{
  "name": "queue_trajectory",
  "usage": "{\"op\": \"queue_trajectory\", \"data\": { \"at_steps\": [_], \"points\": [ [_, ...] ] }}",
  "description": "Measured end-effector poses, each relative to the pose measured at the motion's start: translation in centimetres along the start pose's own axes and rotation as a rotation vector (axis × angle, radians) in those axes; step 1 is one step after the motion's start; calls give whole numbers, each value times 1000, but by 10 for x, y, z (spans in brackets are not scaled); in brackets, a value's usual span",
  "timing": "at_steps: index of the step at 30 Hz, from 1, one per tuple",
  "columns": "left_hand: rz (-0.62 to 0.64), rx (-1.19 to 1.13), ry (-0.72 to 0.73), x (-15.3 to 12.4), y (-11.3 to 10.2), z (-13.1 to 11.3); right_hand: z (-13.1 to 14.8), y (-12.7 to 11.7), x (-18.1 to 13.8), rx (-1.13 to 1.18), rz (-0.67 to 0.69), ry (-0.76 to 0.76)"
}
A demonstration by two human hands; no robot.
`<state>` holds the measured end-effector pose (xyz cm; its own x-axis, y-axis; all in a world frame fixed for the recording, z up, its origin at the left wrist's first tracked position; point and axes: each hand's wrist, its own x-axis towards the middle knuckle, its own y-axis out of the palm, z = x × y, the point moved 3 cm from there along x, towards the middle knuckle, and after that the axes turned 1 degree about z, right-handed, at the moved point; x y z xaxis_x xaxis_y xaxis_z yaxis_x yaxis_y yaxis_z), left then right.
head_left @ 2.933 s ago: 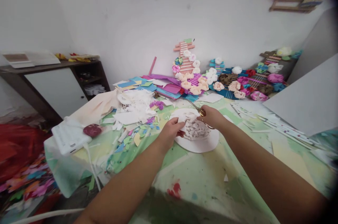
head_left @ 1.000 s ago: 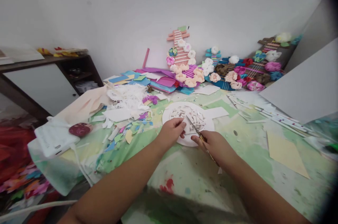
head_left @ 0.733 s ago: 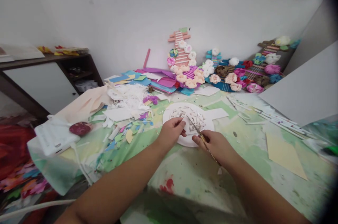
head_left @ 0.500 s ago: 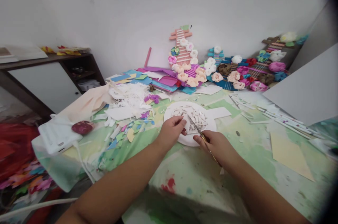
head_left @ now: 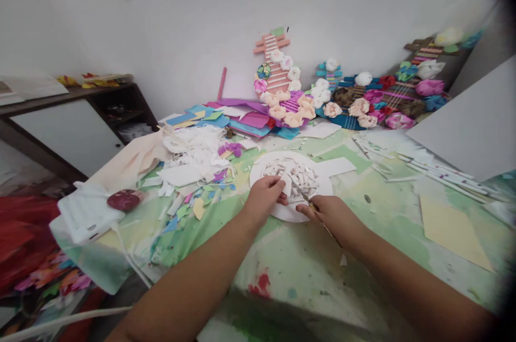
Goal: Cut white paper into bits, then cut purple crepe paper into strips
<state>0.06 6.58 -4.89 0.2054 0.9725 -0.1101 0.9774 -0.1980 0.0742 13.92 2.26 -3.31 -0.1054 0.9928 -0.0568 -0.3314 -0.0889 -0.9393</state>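
While the left hand pinches a paper piece over the white disc, the right hand grips scissors close beside it, contact unclear. I judge: trimming step; next cut needs a steady hold.

The one camera looks from the person's head, forward and down across the table, near the left hand at six o'clock and the right hand at four; the wall fills twelve, a cabinet farther off at nine.
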Motion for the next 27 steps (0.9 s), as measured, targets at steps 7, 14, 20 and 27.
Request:
{"op": "queue_trajectory", "data": {
  "at_steps": [7,14,20,27],
  "points": [
    [-3,-42,-34,-2,-5,-6,-2,-24,1,-49,75,-34],
    [22,-87,21,-4,-11,-6,-16,-36,-6,476,2,187],
    [264,1,28,-16,6,-5,6,-22,10,837,-168,33],
    [257,43,53,-19,1,-10,6,-29,22,805,-319,-8]
  ]
}}
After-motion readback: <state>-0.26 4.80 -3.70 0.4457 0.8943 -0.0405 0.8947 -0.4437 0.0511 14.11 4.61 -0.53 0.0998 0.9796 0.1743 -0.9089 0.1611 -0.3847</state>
